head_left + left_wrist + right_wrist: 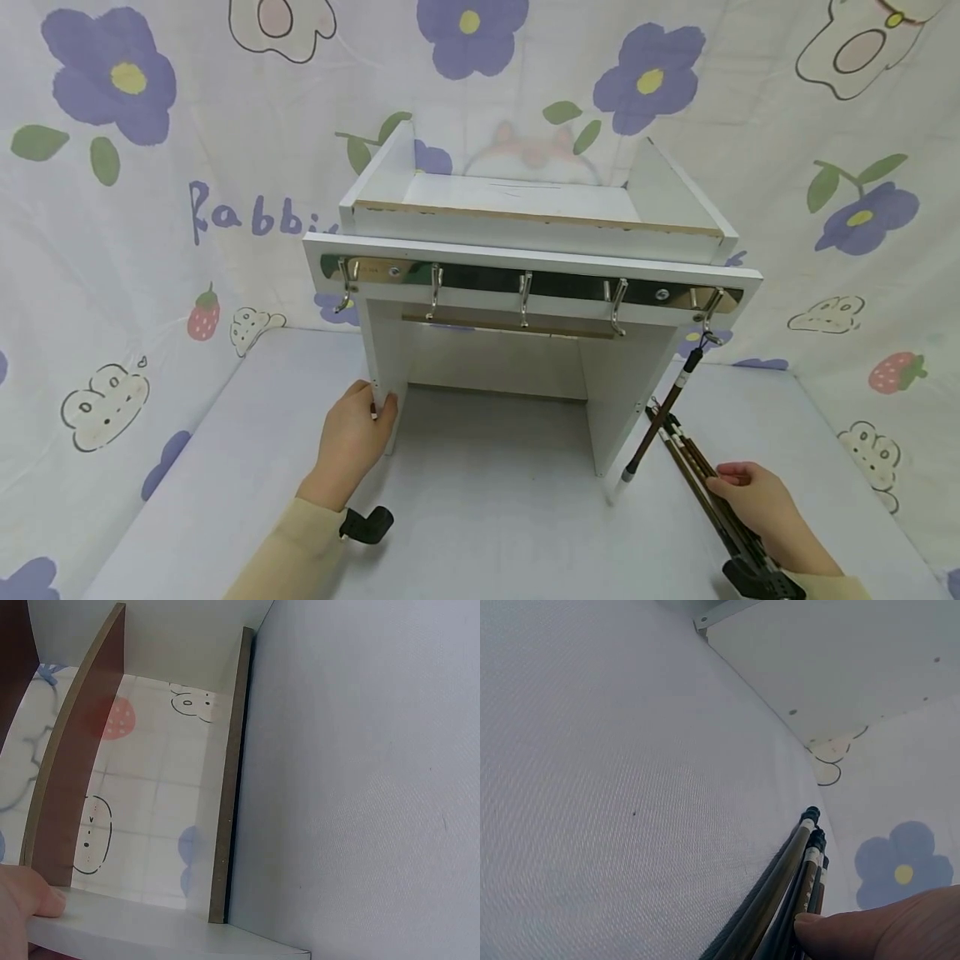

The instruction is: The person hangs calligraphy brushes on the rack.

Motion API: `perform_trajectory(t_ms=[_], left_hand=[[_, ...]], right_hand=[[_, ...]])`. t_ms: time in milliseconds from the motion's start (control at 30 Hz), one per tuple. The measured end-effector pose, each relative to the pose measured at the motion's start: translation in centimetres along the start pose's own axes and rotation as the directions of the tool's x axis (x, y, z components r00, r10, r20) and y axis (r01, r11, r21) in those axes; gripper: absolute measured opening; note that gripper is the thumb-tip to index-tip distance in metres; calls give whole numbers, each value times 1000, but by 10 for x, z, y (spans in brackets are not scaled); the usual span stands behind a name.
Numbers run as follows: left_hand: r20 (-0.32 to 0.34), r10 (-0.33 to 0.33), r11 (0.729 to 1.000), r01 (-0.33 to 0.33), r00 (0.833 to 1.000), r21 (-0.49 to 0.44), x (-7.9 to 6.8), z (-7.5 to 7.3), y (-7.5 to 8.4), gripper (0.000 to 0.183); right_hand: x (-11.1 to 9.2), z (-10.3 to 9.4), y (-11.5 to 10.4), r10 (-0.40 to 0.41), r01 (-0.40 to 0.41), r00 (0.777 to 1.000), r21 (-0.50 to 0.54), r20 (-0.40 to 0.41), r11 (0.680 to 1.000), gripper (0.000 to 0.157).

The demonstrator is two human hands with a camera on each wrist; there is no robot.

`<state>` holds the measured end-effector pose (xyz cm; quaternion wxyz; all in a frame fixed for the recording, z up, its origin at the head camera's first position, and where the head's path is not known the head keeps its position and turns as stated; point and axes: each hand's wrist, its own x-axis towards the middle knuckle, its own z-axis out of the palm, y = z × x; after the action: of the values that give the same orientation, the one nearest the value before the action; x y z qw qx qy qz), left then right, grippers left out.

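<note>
A white rack (532, 265) with a row of metal hooks along its front stands on the table. My left hand (352, 442) grips the edge of its left side panel (386, 367), thumb on the inner face; the left wrist view also shows this thumb beside a brown-faced board (71, 776). From the rightmost hook (711, 308) a calligraphy brush (663, 412) hangs by its loop, pale tip downward. My right hand (765, 504) holds a bundle of dark-handled calligraphy brushes (693, 475) right of the rack, its thumb (840, 934) across the handles in the right wrist view.
The other hooks (525, 296) carry nothing. On top of the rack is an open tray-like shelf (540, 218). Patterned cloth (255, 167) hangs behind and at both sides. A pale textured cover lies on the tabletop (495, 517).
</note>
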<state>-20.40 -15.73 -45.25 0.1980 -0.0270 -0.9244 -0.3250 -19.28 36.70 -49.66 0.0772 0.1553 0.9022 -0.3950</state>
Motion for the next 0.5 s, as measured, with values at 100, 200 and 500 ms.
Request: perform_trajectory(t_ms=[100,200,500], left_hand=[[-5,3,1000,-3,1000,0,0,0,0,25],[-11,7,1000,-7,1000,1,-1,-1,1,24],[-12,0,1000,0,1000,-4,0,-1,2,24]], right_hand=[[0,0,0,2,-2,1000,-2,3,1000,55],[0,-1,0,10,-10,1000,-3,8,1000,55],[2,-2,1,7,-6,999,-9,32,1000,54]])
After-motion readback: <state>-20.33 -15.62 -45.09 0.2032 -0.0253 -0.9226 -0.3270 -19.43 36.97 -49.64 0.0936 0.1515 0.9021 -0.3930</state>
